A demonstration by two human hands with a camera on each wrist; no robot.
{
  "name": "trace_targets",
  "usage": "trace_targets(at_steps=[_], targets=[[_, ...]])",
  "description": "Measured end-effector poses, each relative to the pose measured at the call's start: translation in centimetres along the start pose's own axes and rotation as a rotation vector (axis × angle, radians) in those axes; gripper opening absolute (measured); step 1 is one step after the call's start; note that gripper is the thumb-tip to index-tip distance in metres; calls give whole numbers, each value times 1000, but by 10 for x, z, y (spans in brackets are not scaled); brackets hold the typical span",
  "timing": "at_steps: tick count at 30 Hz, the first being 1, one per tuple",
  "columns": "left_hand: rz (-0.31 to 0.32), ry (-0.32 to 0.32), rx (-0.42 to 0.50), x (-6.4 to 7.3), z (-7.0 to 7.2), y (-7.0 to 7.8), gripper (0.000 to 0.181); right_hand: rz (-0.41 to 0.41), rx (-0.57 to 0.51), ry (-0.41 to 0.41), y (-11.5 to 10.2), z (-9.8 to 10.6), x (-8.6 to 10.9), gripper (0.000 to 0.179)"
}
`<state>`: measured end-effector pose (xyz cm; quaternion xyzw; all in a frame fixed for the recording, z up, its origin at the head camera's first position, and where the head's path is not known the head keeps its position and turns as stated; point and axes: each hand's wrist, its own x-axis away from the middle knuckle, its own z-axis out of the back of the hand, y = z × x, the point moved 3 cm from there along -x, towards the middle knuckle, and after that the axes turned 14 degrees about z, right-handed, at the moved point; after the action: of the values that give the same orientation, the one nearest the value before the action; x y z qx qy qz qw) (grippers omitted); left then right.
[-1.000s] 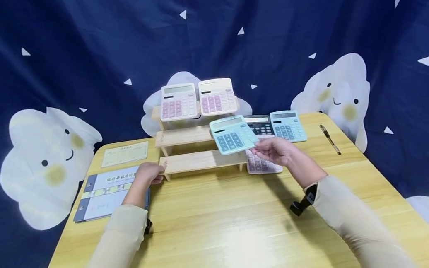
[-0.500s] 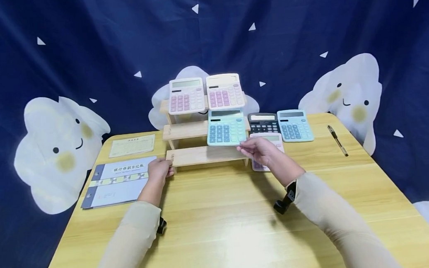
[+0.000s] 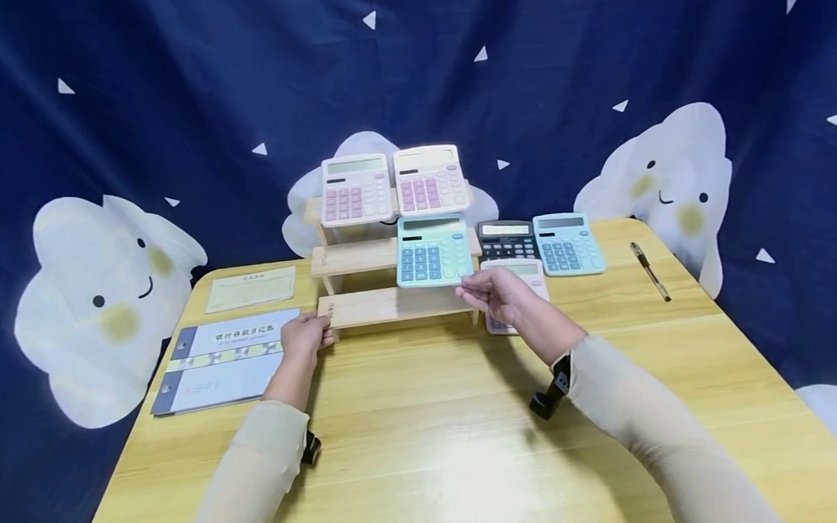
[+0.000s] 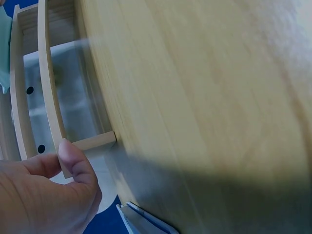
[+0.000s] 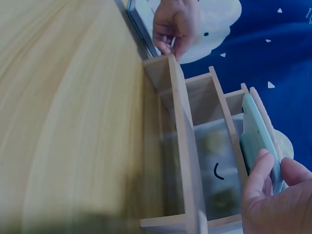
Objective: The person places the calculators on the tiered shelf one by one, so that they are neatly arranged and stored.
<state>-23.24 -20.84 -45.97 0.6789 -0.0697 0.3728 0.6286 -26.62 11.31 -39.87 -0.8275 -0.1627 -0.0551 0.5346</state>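
Rn R hand (image 3: 499,296) pinches blue calc (image 3: 434,248), L hand (image 3: 305,335) grips btm shelf (image 3: 392,305), left end — blk calc (image 3: 508,247) to right part-hidden.

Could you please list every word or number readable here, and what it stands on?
"银行存款日记账": pale blue rectangular ledger; its other print is too small.
Cream rectangular paper slip: print too small to read.
Held turquoise rectangular plastic calculator: key markings too small.
Other white-and-pink, black or turquoise plastic calculators: likewise.
Light wooden three-tier rack: mark too blurred.
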Motion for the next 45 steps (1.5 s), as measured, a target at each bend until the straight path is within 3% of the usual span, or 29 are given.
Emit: trace_targets(at_steps=[12,21,28,39,45], targets=[[6,-14,-26,5,1,2,45,-3,3,44,4,-8,-14,20],[25,-18,-60,1,5,1,45,-31,-119,118,2,-12,-26,9],[21,-18,-77,-3,6,2,45,-25,-148,189,3,-12,-36,12],[-1,-24,-91,-3,6,6,43,-6,-197,226,0,-10,-40,10],[2,-17,-108,-4,6,4,44,-10,-58,194,0,-7,-32,8]])
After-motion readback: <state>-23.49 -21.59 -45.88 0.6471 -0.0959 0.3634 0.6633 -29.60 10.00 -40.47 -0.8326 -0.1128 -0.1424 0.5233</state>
